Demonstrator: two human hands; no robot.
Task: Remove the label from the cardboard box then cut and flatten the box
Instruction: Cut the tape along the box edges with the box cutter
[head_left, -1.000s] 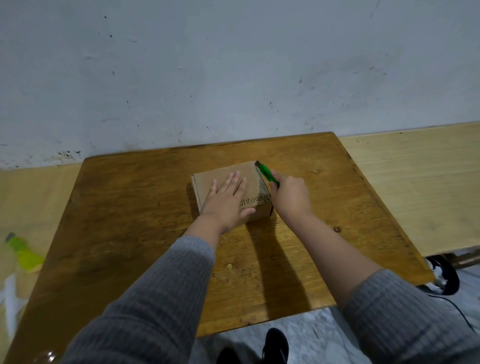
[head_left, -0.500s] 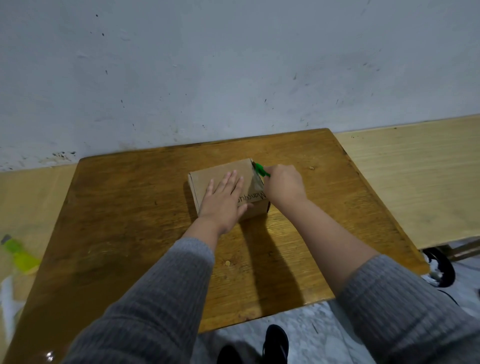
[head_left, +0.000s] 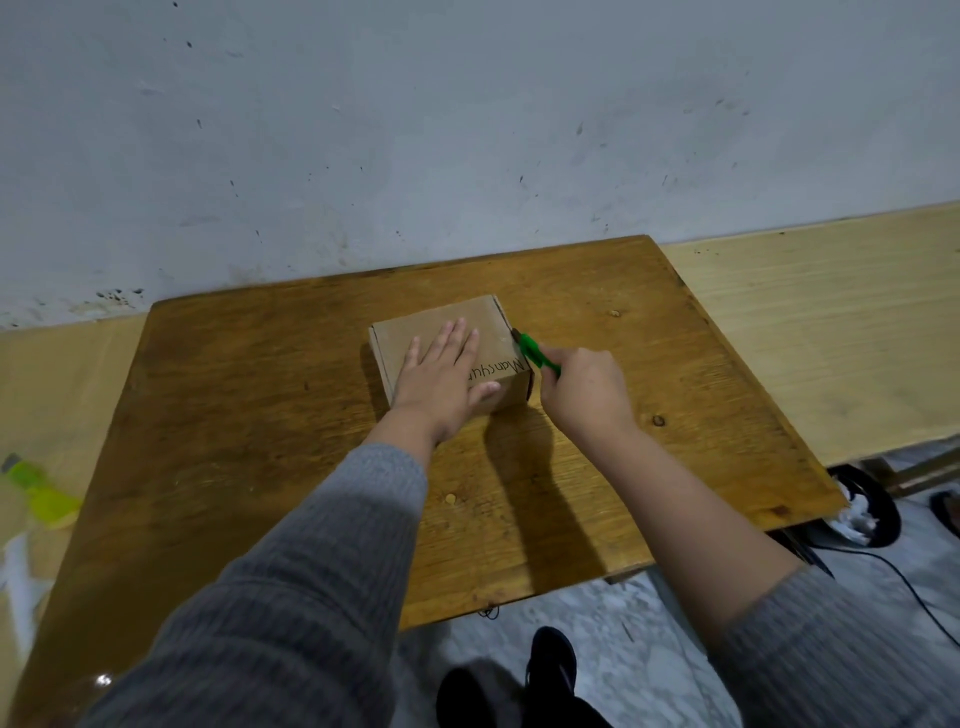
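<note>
One cardboard box (head_left: 451, 352) sits mid-table (head_left: 249, 415) — left hand (head_left: 441, 382) spread flat on top, right hand (head_left: 584, 389) fisted around a green cutter (head_left: 537, 355) at its right edge. Keep pressure down, blade shallow — stroke away from fingers.

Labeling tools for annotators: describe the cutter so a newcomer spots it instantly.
Start at the brown table, then the cardboard box at its middle. The cutter sits at the box's right edge, gripped in the right hand. It is the only bright green thing on the table, slim and angled toward the box.
</note>
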